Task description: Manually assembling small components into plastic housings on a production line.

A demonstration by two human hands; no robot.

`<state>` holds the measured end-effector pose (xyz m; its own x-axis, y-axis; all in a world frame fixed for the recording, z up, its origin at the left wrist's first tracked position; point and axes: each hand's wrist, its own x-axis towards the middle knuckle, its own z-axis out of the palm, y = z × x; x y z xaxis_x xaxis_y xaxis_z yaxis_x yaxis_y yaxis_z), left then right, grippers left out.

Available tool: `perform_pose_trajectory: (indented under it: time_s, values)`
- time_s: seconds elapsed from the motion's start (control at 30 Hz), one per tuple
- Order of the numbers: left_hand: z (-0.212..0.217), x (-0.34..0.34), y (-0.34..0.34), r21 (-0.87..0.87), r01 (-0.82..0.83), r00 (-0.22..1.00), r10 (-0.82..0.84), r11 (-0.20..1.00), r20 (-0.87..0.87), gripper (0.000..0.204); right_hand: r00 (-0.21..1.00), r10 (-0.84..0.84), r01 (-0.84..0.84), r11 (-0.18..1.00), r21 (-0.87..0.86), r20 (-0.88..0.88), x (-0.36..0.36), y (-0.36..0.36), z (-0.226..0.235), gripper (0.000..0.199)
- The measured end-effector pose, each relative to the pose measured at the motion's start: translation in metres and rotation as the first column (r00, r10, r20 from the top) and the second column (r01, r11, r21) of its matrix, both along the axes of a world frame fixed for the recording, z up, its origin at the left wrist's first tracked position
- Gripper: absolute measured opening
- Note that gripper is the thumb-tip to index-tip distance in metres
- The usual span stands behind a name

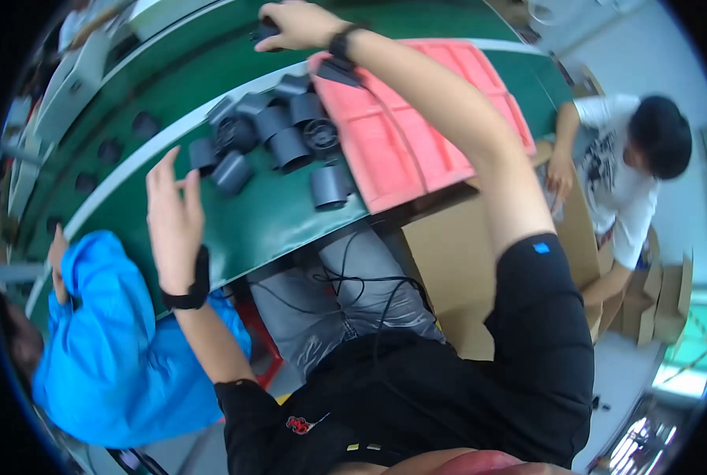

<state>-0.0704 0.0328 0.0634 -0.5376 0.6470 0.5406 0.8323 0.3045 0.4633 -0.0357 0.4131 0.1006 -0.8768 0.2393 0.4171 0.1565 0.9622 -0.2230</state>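
At the far side, over the green belt (199, 55), my right hand (302, 25) is closed on a small dark plastic part (267, 32); its shape is mostly covered by my fingers. My left hand (174, 218) hangs over the left part of the green table (266, 229), fingers apart and nothing in it. Several dark grey plastic cylinders (292, 149) lie in a loose cluster between my hands, some upright, some tipped over. One grey cylinder (330, 188) sits nearer to me. Under my right forearm lies a pink moulded tray (381, 170).
Several dark parts (144, 125) lie along the belt, beyond a pale rail (120, 178). A person in a blue jacket (124, 332) is close on my left. Another in a white shirt (634, 214) works by cardboard (456, 269) at right. Black cables (361, 279) cross my lap.
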Motion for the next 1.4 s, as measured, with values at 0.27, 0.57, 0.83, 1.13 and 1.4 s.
perform_pose_trajectory:
  time_s: [0.27,0.57,0.83,1.13,1.4]
  values:
    - [-0.031,-0.068,0.044,-0.319,0.15,0.862,0.034,0.936,0.505,0.049,0.995,0.052,-0.066,0.98,0.188,0.081,0.001,0.046,-0.044,0.058]
    - [-0.046,-0.07,-0.01,-0.094,0.23,0.923,-0.186,0.969,0.338,0.057,0.72,-0.081,0.172,0.983,-0.064,0.69,0.342,0.086,0.008,0.022]
    - [-0.054,-0.01,-0.035,-0.143,0.05,0.987,-0.027,0.988,0.158,0.067,0.84,-0.224,0.416,0.85,-0.323,0.493,0.393,0.073,-0.051,0.015]
    - [-0.032,0.037,-0.038,0.131,0.113,0.953,-0.145,0.985,0.265,0.052,0.885,-0.209,-0.397,0.128,-0.909,-0.416,0.276,-0.027,-0.004,0.025]
    - [-0.038,0.07,-0.036,0.668,0.046,0.411,-0.623,0.743,0.665,0.034,0.737,-0.156,-0.635,-0.492,-0.596,-0.657,0.176,-0.224,-0.009,0.025]
